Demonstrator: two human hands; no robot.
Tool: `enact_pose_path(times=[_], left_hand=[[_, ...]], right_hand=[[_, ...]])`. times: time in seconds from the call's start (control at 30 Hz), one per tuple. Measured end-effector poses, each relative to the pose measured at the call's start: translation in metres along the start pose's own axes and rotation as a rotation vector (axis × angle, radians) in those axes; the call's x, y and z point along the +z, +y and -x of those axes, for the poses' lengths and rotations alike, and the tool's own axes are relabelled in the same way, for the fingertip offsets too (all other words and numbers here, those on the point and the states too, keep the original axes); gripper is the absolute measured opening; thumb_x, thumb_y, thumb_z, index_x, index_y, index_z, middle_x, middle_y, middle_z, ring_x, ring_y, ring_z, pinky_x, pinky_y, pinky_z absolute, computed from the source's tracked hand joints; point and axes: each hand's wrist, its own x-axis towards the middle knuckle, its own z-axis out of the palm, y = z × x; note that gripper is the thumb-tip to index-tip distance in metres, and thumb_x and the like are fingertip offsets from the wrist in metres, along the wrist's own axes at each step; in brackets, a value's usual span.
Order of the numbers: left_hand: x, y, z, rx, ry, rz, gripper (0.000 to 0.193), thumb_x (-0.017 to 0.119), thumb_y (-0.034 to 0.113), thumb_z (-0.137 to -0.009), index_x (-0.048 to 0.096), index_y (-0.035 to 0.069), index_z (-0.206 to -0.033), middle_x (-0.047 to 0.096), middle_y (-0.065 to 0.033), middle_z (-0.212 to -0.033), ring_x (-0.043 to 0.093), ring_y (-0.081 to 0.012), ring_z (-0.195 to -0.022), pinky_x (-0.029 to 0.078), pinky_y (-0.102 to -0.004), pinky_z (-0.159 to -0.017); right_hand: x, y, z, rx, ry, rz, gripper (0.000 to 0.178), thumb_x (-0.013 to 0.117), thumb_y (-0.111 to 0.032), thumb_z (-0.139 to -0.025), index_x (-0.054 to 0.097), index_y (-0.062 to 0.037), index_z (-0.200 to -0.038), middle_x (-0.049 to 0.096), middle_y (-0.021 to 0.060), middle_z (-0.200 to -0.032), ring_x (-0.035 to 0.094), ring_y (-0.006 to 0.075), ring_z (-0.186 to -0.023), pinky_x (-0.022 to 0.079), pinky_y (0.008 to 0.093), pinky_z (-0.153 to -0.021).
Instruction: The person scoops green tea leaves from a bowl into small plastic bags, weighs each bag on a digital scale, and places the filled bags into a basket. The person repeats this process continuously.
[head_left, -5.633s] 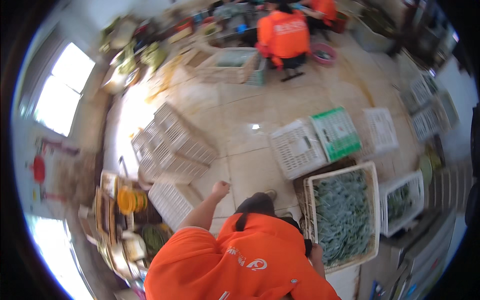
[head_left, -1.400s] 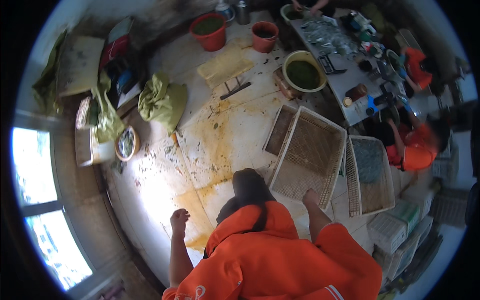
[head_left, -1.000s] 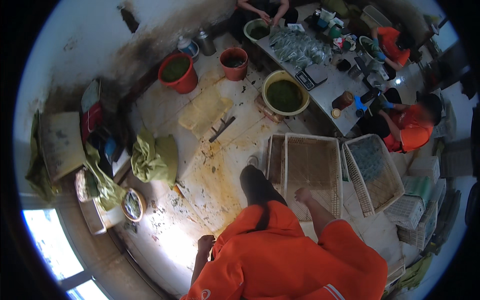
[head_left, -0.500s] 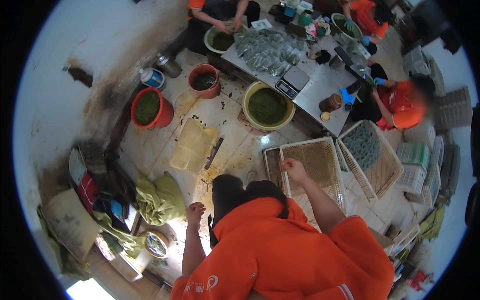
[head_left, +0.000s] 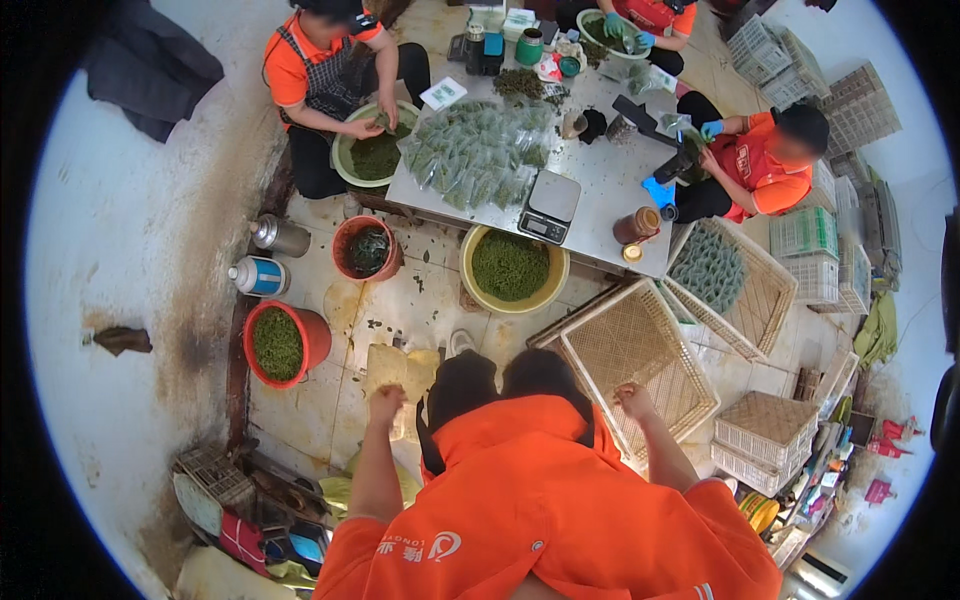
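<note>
My left hand hangs low with its fingers curled in, nothing seen in it. Below it on the tiles lies a flat yellowish sheet. My right hand is loosely bent with fingers a little apart and holds nothing visible. It hovers over the left part of a large cream plastic crate, and I cannot tell if it touches. Ahead on the floor stands a yellow tub of chopped green leaves. A second crate beside the first carries rows of small green packets.
A metal table bears many clear bags of greens, a digital scale and a brown jar. Three people in orange sit around it. Red buckets and two flasks stand left; stacked crates stand right.
I have moved toward the table, and the view has turned. My right hand has come down and back from beside the crate's far corner. My left hand now lies over the yellowish sheet.
</note>
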Motion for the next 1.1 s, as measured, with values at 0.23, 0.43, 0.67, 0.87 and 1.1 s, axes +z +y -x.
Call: enact_pose_path(times=[0.23, 0.43, 0.67, 0.87, 1.1], left_hand=[[0.028, 0.134, -0.091, 0.016, 0.014, 0.065, 0.018, 0.065, 0.011, -0.095, 0.067, 0.002, -0.11, 0.073, -0.0079, -0.095, 0.07, -0.0154, -0.078, 0.054, -0.0279, -0.067], [0.084, 0.131, -0.094, 0.017, -0.153, -0.141, 0.018, 0.065, 0.013, -0.096, 0.068, 0.002, -0.109, 0.073, -0.0076, -0.093, 0.071, -0.0166, -0.077, 0.054, -0.0286, -0.067], [0.115, 0.081, -0.079, -0.275, 0.028, -0.298, 0.022, 0.067, 0.018, -0.094, 0.072, 0.0, -0.104, 0.074, -0.0089, -0.09, 0.072, -0.0175, -0.074, 0.054, -0.0297, -0.062], [0.112, -0.029, -0.092, -0.265, 0.124, -0.698, 0.029, 0.065, 0.025, -0.089, 0.076, 0.001, -0.1, 0.075, -0.0202, -0.09, 0.074, -0.0319, -0.085, 0.057, -0.0425, -0.076], [0.141, -0.101, -0.181, -0.38, -0.109, -0.797, 0.03, 0.063, 0.026, -0.097, 0.072, 0.001, -0.11, 0.076, -0.0146, -0.092, 0.073, -0.0297, -0.088, 0.057, -0.0407, -0.082]], right_hand=[[0.036, -0.07, 0.044, 0.091, 0.052, -0.252, 0.018, 0.064, -0.011, -0.1, 0.068, 0.0035, -0.11, 0.074, 0.0109, -0.098, 0.071, 0.0193, -0.087, 0.058, 0.0317, -0.082], [0.02, -0.083, 0.039, 0.218, -0.037, 0.06, 0.018, 0.067, -0.013, -0.099, 0.071, 0.0026, -0.107, 0.077, 0.0102, -0.095, 0.072, 0.0176, -0.089, 0.057, 0.0322, -0.082], [-0.036, -0.062, -0.081, 0.12, -0.096, 0.004, 0.016, 0.07, -0.012, -0.096, 0.071, 0.0013, -0.105, 0.076, 0.0133, -0.093, 0.075, 0.0205, -0.085, 0.061, 0.0328, -0.075], [-0.073, -0.145, -0.187, 0.05, -0.139, 0.391, 0.041, 0.082, -0.031, -0.085, 0.069, -0.005, -0.114, 0.076, 0.0142, -0.097, 0.075, 0.0284, -0.09, 0.059, 0.0411, -0.079], [0.026, -0.148, -0.232, 0.128, -0.13, 0.485, 0.116, 0.092, -0.046, -0.069, 0.028, -0.0075, -0.158, 0.041, 0.0275, -0.151, 0.044, 0.0456, -0.138, 0.043, 0.053, -0.111]])
